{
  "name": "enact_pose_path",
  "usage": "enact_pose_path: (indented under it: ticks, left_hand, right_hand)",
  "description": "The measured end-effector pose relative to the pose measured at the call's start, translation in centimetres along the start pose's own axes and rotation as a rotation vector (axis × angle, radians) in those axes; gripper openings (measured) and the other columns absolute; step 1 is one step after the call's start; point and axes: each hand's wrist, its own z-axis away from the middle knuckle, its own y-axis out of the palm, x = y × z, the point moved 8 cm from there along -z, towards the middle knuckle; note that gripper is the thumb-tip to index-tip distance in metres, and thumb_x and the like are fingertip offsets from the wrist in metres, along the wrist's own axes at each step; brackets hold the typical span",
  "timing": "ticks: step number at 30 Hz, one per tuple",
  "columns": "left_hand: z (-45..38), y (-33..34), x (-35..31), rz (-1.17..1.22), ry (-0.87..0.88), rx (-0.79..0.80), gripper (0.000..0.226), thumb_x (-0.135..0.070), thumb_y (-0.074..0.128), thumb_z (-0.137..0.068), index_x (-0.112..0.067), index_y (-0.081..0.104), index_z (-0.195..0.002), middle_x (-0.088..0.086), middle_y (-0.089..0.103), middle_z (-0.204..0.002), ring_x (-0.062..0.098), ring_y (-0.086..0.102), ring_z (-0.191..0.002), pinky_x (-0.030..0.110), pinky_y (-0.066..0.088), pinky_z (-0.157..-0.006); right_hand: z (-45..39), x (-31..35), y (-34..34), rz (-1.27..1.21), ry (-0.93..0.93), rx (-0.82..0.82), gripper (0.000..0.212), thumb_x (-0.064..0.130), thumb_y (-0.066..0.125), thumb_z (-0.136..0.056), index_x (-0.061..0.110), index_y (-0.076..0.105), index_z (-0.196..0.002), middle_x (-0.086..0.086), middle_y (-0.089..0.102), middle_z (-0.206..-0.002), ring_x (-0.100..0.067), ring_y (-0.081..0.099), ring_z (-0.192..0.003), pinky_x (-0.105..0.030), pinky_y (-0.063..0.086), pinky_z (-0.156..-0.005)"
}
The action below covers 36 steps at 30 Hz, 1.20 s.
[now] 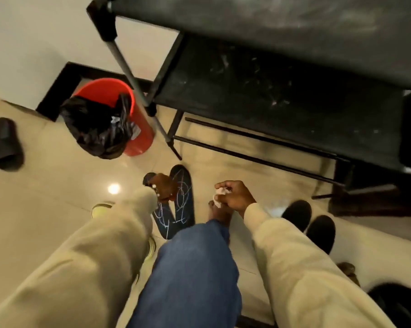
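Observation:
My left hand (164, 187) grips two dark insoles (183, 204) with pale scribbled lines, holding them by their upper ends above the floor. My right hand (236, 195) is curled round a crumpled white tissue (220, 194), just right of the insoles and apart from them. Both arms wear beige sleeves. Under my right hand shows my bare foot (220, 215) below a blue trouser leg (195, 268).
A red bucket (138, 129) with a black bag (98, 129) stands at the left beside a black shoe rack (282, 95). On the tiled floor lie a black slide (3, 143), a pair of black shoes (308, 221) and a yellow-green shoe (100, 208).

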Motion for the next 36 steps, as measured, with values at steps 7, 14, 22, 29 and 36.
enact_pose_path:
  ticks: [7, 14, 22, 29, 36]
  left_hand:
    - [-9.5, 5.1, 8.7, 0.161, -0.112, -0.005, 0.034, -0.006, 0.047, -0.095, 0.004, 0.054, -0.127, 0.021, 0.061, -0.118, 0.038, 0.058, -0.113, 0.046, 0.047, -0.100]
    - [-12.5, 6.7, 10.3, 0.115, -0.154, -0.106, 0.048, -0.009, 0.043, -0.097, -0.003, 0.033, -0.143, 0.022, 0.042, -0.143, 0.038, 0.043, -0.130, 0.043, 0.036, -0.108]
    - [-12.7, 7.8, 11.3, 0.277, -0.195, -0.116, 0.053, -0.009, 0.048, -0.092, -0.011, 0.039, -0.144, 0.019, 0.043, -0.142, 0.038, 0.044, -0.128, 0.045, 0.040, -0.107]
    - [-7.2, 3.1, 10.2, 0.501, -0.171, -0.303, 0.031, -0.007, 0.047, -0.096, -0.005, 0.065, -0.120, 0.011, 0.064, -0.119, 0.031, 0.058, -0.106, 0.033, 0.047, -0.093]
    - [3.7, -2.8, 7.2, 1.049, -0.118, -0.347, 0.012, -0.007, 0.061, -0.086, 0.000, 0.070, -0.089, 0.014, 0.070, -0.077, 0.031, 0.066, -0.082, 0.034, 0.053, -0.068]
  right_hand:
    - [-10.3, -5.9, 8.2, 0.241, 0.092, 0.172, 0.009, 0.032, 0.073, -0.074, 0.026, 0.067, -0.071, 0.005, 0.072, -0.081, -0.020, 0.067, -0.089, -0.043, 0.048, -0.096]
    - [-14.7, -7.7, 13.2, 0.361, 0.109, 0.323, 0.015, 0.025, 0.060, -0.091, 0.012, 0.065, -0.094, -0.008, 0.065, -0.098, -0.028, 0.061, -0.102, -0.043, 0.049, -0.095]
    - [-15.2, -7.7, 13.3, 0.220, 0.150, 0.299, 0.017, 0.015, 0.060, -0.092, 0.001, 0.066, -0.100, -0.017, 0.066, -0.106, -0.029, 0.063, -0.104, -0.042, 0.053, -0.090]
    - [-10.9, -0.9, 11.7, 0.090, 0.145, 0.400, 0.017, 0.006, 0.056, -0.093, -0.002, 0.061, -0.107, -0.012, 0.064, -0.095, -0.020, 0.064, -0.086, -0.036, 0.055, -0.081]
    - [-2.0, 10.9, 10.1, 0.088, 0.024, 0.454, 0.006, 0.005, 0.056, -0.093, 0.006, 0.061, -0.089, -0.005, 0.064, -0.087, -0.015, 0.063, -0.079, -0.028, 0.057, -0.070]
